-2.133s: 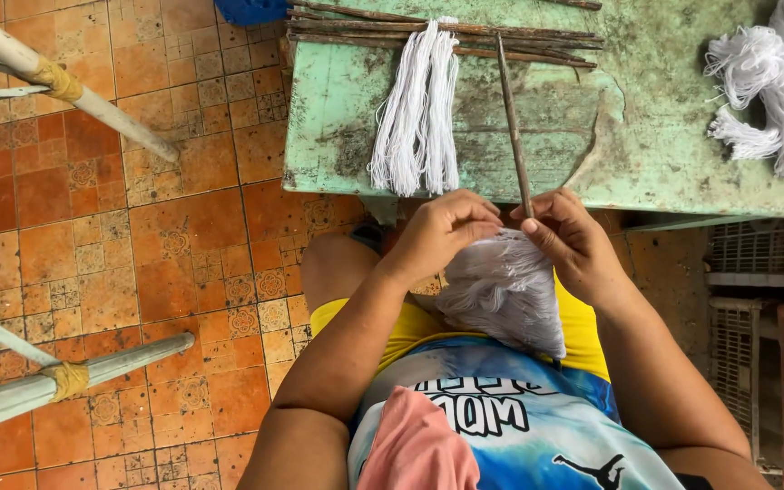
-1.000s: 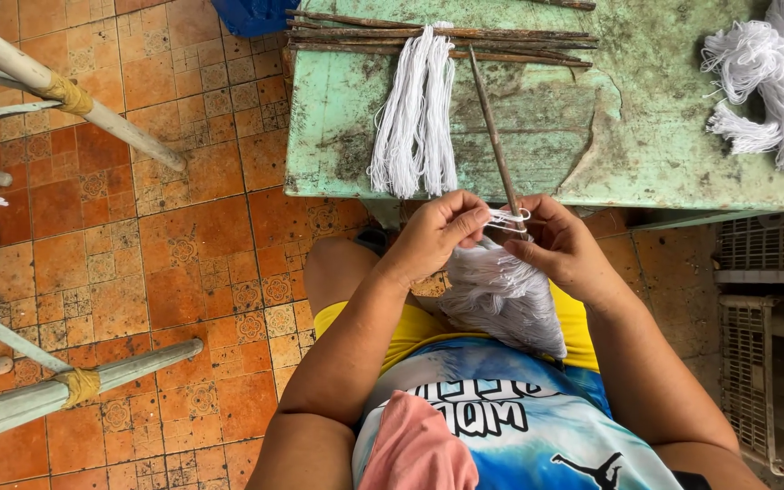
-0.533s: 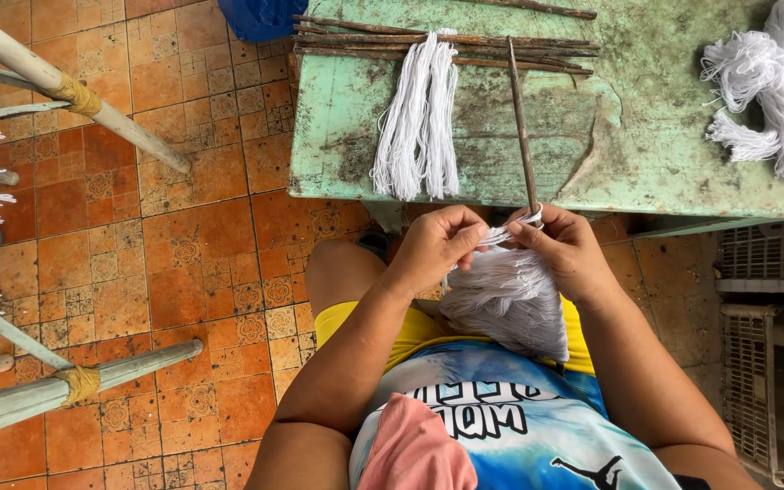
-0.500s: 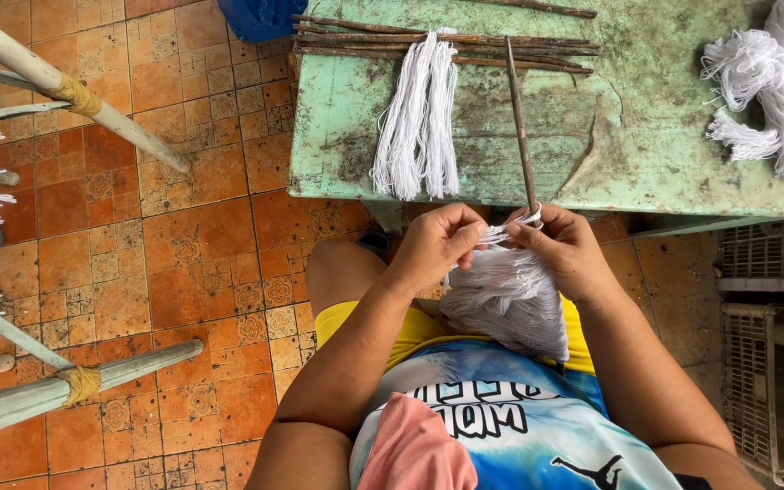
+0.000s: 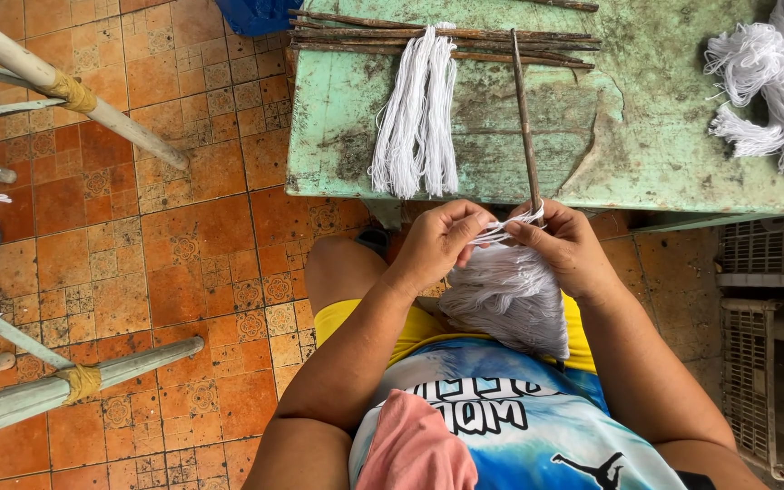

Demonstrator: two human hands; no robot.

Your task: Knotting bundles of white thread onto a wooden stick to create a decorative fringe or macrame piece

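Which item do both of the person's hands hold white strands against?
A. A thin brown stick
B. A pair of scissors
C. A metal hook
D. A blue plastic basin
A: the left hand and right hand pinch white strands around a thin brown stick that reaches out over the green table, with the rest of the white thread bundle lying in the lap.
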